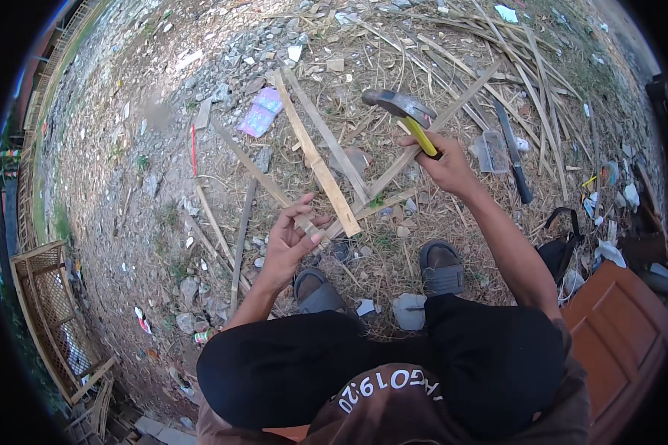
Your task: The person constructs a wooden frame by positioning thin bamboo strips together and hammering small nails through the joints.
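My right hand [447, 165] is closed around a hammer [421, 138] with a yellow-and-black handle and a dark metal head pointing left. The head is raised over a long wooden strip [393, 170] that slants up to the right. My left hand [288, 241] grips a second wooden strip [256, 169] near its lower end, where the two strips meet in a V. Its thumb lies along the join; whether a nail sits there I cannot tell. Between them lie a paler, split strip [315, 163] and a grey strip [326, 133].
A knife [512, 152] with a black handle lies at right beside a clear plastic box [491, 151]. Long strips [534, 81] are piled at the far right. My sandalled feet [444, 268] flank the work. A brown panelled door [620, 334] lies at lower right, a lattice frame [52, 319] at left.
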`<state>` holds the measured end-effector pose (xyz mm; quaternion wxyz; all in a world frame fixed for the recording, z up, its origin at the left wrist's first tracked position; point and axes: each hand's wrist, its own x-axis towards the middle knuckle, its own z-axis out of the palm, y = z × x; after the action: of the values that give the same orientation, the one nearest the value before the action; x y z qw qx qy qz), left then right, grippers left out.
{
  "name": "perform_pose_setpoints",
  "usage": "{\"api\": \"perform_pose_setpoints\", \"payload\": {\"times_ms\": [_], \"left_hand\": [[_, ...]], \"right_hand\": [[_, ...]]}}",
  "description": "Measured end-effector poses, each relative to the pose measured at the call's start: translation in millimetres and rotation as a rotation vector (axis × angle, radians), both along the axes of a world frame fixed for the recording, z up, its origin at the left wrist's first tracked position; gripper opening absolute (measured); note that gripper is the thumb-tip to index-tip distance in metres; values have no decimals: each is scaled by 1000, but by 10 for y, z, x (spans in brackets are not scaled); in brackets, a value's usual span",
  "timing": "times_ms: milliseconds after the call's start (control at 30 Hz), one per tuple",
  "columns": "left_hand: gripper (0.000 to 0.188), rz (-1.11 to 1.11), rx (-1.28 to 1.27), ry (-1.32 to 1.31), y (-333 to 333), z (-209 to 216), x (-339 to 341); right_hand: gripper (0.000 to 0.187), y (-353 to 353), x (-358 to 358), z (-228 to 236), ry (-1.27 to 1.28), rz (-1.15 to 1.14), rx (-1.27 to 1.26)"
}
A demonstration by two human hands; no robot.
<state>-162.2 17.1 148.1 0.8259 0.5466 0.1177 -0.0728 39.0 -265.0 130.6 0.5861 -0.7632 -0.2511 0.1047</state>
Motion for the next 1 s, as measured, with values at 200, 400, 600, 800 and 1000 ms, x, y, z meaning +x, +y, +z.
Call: {"api": "perform_pose_setpoints", "payload": {"times_ms": [200,400,600,800,1000], "left_hand": [[59,75,-145,177,-279,-221,36],[61,17,-56,284,-342,-463,-108],[61,29,-32,234,-426,-602,-190],[65,-51,-3,319,-412,-555,-251],[66,-72,-9,374,-425,-507,-215]], "right_hand": [[26,-221,-133,58,414,122,-311],[27,240,-228,-89,251,193,-406],[43,795,-111,-276,394,161,-530],[55,844,-117,-416,607,140,-446],[55,935,-173,-624,708,29,-316]]}}
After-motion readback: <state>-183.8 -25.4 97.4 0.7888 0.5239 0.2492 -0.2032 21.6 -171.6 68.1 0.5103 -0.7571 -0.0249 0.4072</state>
